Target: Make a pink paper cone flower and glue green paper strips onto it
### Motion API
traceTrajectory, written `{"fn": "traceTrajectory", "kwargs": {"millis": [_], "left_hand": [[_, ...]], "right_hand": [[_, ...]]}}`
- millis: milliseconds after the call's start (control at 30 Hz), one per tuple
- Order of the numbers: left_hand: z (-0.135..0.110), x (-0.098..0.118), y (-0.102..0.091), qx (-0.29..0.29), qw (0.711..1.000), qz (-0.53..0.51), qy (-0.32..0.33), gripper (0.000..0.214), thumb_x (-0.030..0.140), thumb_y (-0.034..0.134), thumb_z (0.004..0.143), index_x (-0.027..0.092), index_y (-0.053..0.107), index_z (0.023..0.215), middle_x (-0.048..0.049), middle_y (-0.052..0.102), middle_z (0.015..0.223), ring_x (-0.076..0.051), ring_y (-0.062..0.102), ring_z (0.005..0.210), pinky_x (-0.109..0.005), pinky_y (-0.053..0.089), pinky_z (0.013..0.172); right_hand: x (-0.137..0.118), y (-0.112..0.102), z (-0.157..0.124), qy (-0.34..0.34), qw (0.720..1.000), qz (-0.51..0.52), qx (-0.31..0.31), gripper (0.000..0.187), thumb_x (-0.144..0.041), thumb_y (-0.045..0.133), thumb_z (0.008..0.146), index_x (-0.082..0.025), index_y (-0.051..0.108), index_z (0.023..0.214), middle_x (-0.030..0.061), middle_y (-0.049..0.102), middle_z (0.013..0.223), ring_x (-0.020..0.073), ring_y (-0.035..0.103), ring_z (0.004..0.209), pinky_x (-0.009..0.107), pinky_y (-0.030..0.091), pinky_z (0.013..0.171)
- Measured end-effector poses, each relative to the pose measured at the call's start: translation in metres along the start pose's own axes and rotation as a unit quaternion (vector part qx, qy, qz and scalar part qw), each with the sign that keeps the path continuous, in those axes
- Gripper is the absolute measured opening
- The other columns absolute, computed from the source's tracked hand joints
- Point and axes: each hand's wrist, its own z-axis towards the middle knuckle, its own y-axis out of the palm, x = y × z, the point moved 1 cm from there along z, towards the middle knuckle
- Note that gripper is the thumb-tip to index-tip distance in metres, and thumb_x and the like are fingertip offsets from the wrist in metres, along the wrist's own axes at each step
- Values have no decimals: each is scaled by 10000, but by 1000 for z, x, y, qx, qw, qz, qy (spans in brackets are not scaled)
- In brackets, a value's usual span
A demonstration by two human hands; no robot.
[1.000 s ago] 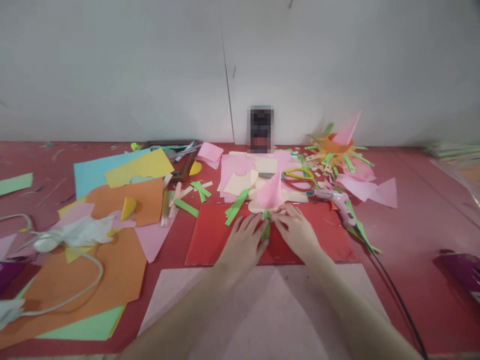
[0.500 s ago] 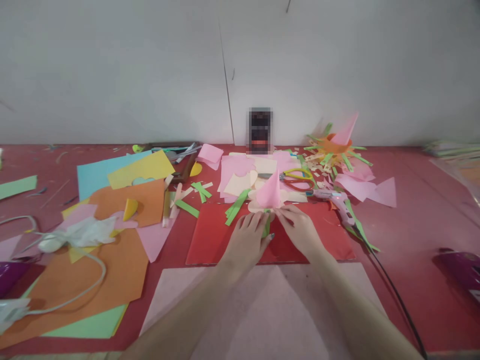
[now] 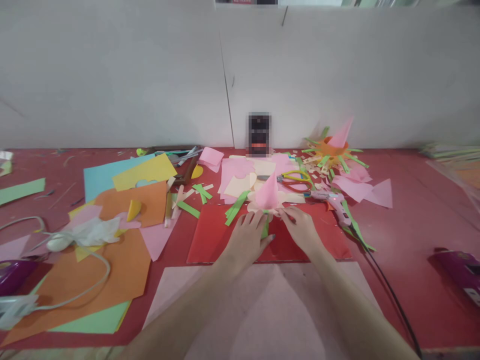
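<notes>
A paper flower with cream petals [image 3: 255,204] and an upright pink paper cone [image 3: 268,192] lies at the far edge of a red board [image 3: 213,235]. My left hand [image 3: 245,237] rests palm-down, its fingers laid at the flower's near left side and its thumb out to the side. A green paper strip [image 3: 265,229] runs down from the flower beside that thumb. My right hand [image 3: 301,227] has its thumb and forefinger closed on the flower's near right petal edge. My fingers partly hide the near petals.
Yellow-handled scissors [image 3: 294,177] lie behind the flower. A glue gun [image 3: 333,201] with a black cord is at right. A second paper flower [image 3: 333,145] stands near the wall. Orange sheets [image 3: 108,270], a white cable [image 3: 108,267] and paper scraps spread across the left.
The camera view has tilted up slightly, showing more above the wall. Both hands stay at the paper flower with barely any shift; the right fingertips move slightly right.
</notes>
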Motion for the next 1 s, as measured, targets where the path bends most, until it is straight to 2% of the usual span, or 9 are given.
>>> {"fn": "traceTrajectory", "kwargs": {"millis": [233, 367, 533, 633, 800, 900, 1000], "left_hand": [[11, 1, -15, -50, 999, 2, 15, 425, 446, 442, 871, 159, 498, 1180, -110, 554, 1131, -275, 528, 1025, -399, 458, 796], [11, 4, -11, -35, 999, 13, 18, 434, 442, 439, 874, 172, 485, 1211, -115, 556, 1108, -271, 533, 1003, -388, 462, 781], [9, 2, -9, -19, 1000, 4, 24, 343, 334, 382, 908, 167, 511, 1178, -106, 559, 1069, -252, 531, 983, -404, 449, 830], [9, -10, -10, -13, 998, -49, 28, 287, 278, 392, 901, 200, 558, 1121, -81, 546, 1107, -241, 513, 1032, -410, 431, 884], [14, -35, -1, 22, 977, -214, -10, 297, 189, 347, 908, 221, 599, 1063, -39, 577, 1107, -175, 529, 1043, -351, 441, 909], [17, -39, 4, 54, 967, -246, -27, 269, 169, 381, 888, 217, 596, 1041, -32, 604, 1084, -177, 536, 1052, -359, 439, 922], [16, -37, 3, 97, 960, -257, -48, 233, 171, 395, 885, 201, 579, 1025, -40, 612, 1046, -171, 551, 1028, -336, 454, 897]], "right_hand": [[2, 1, 2, 2, 1000, 9, -5, 252, -287, 418, 864, -210, 656, 838, 48, 683, 861, 175, 629, 810, 278, 464, 726], [2, 2, 3, -2, 1000, 10, 4, 254, -291, 419, 861, -209, 654, 815, 49, 683, 843, 173, 630, 796, 280, 468, 726], [4, 4, 3, 8, 1000, 12, 10, 271, -321, 416, 860, -202, 658, 830, 58, 687, 839, 183, 630, 791, 297, 476, 736], [7, 1, 4, 38, 999, 28, 26, 288, -344, 413, 857, -195, 653, 917, 71, 689, 884, 191, 633, 803, 311, 486, 734], [11, -8, 5, 108, 991, 57, 60, 324, -391, 435, 823, -174, 642, 944, 80, 677, 851, 168, 613, 621, 278, 481, 548], [10, -11, 5, 145, 985, 68, 62, 339, -401, 440, 807, -174, 625, 979, 62, 669, 786, 141, 562, 496, 264, 446, 468], [10, -10, 5, 163, 984, 54, 51, 363, -374, 430, 808, -176, 592, 1066, 48, 671, 771, 126, 531, 450, 275, 449, 504]]}}
